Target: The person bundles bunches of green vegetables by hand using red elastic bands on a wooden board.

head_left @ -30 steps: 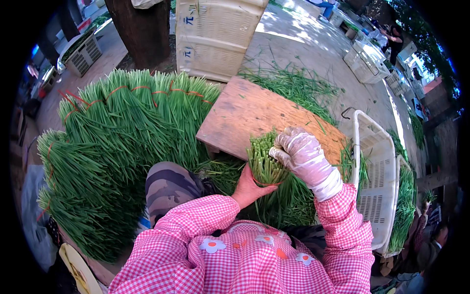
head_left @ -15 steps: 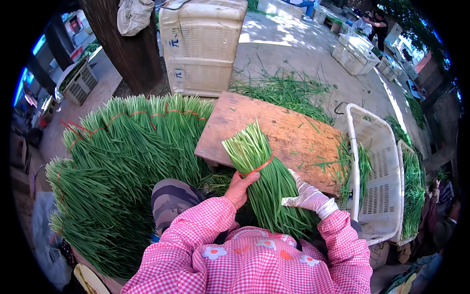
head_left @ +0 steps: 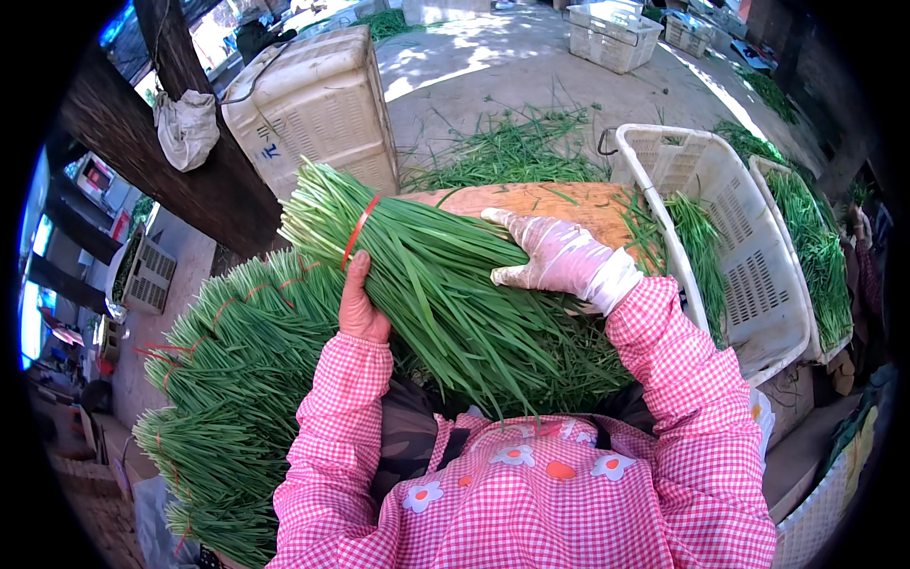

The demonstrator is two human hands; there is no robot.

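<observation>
A bundle of garlic chives (head_left: 431,266) is held up in front of me, pale cut ends toward the upper left and green leaves trailing to the lower right. A red band (head_left: 357,234) circles it near the cut ends. My bare left hand (head_left: 364,303) grips its left side just below the band, the thumb showing and the other fingers hidden beneath. On the leafy right side, my right hand (head_left: 557,252), in a whitish glove, clasps the bundle with thumb and fingers. The bundle partly covers a worn wooden board (head_left: 578,207).
Several banded chive bundles (head_left: 242,332) stand packed at my left. An upended white crate (head_left: 318,119) is beyond them, beside a tree trunk (head_left: 133,142). On the right are a white crate (head_left: 758,256) and another with loose chives (head_left: 815,251). Chive scraps (head_left: 512,152) litter the ground.
The bundle has been raised and tipped to the left, its cut ends now over the board's left end. Both hands moved up with it, and the view has turned.
</observation>
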